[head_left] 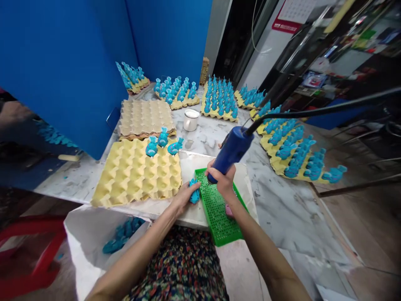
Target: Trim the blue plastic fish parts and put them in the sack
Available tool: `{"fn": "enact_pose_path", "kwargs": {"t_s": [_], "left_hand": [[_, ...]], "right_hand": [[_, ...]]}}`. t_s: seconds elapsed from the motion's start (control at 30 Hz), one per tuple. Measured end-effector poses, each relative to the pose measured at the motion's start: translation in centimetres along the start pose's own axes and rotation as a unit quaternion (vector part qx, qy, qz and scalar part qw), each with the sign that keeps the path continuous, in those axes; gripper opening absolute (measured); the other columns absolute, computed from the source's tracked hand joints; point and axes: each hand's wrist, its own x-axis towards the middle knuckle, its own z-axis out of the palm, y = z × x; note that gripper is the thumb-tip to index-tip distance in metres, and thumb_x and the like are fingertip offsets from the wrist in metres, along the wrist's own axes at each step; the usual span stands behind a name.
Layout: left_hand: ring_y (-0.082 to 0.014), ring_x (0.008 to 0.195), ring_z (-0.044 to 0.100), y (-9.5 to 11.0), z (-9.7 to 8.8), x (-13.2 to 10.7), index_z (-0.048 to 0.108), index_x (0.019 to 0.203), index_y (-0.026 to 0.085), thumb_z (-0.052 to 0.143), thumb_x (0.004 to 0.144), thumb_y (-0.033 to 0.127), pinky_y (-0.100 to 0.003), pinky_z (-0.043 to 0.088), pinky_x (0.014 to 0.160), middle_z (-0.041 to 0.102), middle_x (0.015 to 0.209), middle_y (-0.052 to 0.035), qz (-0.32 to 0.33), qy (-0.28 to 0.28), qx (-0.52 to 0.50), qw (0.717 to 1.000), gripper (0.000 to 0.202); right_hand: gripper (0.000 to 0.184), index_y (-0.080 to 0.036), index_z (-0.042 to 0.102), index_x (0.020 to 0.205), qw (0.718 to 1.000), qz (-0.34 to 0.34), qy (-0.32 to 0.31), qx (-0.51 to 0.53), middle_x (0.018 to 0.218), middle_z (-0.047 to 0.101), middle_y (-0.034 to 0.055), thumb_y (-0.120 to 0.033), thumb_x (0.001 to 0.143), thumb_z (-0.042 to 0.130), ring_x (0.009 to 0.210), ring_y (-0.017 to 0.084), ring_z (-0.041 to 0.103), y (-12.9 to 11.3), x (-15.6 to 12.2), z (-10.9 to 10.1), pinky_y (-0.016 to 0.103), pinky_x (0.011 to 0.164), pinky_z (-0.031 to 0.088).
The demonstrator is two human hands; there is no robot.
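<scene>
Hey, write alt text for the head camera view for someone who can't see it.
Seen from the person's head, the right hand grips a blue corded handheld tool above a green perforated tray, while the left hand holds a small blue fish figure. Egg trays carrying rows of similar figures cover a marble table.

The operator's garment (pixel 178 267) is dark fabric with a dense multicoloured floral print and sits just behind the front edge of the marble worktable (pixel 283 213). The left forearm (pixel 134 261), right forearm (pixel 265 255), left hand (pixel 183 196) and right hand (pixel 223 182) are uncovered.
</scene>
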Motion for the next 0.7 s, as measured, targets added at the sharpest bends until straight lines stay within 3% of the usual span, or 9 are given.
{"fn": "enact_pose_path", "kwargs": {"t_s": [0.1, 0.23, 0.7], "left_hand": [[-0.0077, 0.043, 0.045, -0.5, 0.2, 0.0, 0.057, 0.078, 0.018, 0.077, 0.065, 0.045, -0.019, 0.032, 0.039, 0.053, 0.056, 0.0055, -0.002, 0.018, -0.046, 0.999, 0.036], [-0.008, 0.044, 0.045, -0.4, 0.3, -0.1, 0.056, 0.076, 0.018, 0.077, 0.065, 0.044, -0.019, 0.032, 0.038, 0.053, 0.055, 0.0052, -0.008, 0.026, -0.051, 0.998, 0.035], [-0.0075, 0.041, 0.044, 0.1, 0.5, -0.3, 0.055, 0.072, 0.018, 0.079, 0.064, 0.043, -0.019, 0.031, 0.038, 0.051, 0.05, 0.0061, -0.01, 0.019, -0.072, 0.997, 0.036]], "right_hand": [[0.022, -0.022, 0.056, 0.08, 0.997, 0.006, 0.069, -0.015, 0.062, 0.059, -0.0056, -0.028, 0.066, 0.071, 0.049, 0.013, 0.053, 2.2, 0.2, -1.0, 0.027, 0.048, 0.044], [0.022, -0.022, 0.056, 0.082, 0.996, -0.009, 0.088, -0.016, 0.064, 0.06, -0.0052, -0.028, 0.067, 0.071, 0.05, 0.014, 0.054, 4.1, 0.0, -1.7, 0.028, 0.051, 0.046], [0.021, -0.022, 0.056, 0.079, 0.993, -0.019, 0.102, -0.048, 0.064, 0.059, -0.0042, -0.033, 0.067, 0.07, 0.052, 0.015, 0.054, 4.6, 0.0, -1.7, 0.029, 0.055, 0.047]]}}
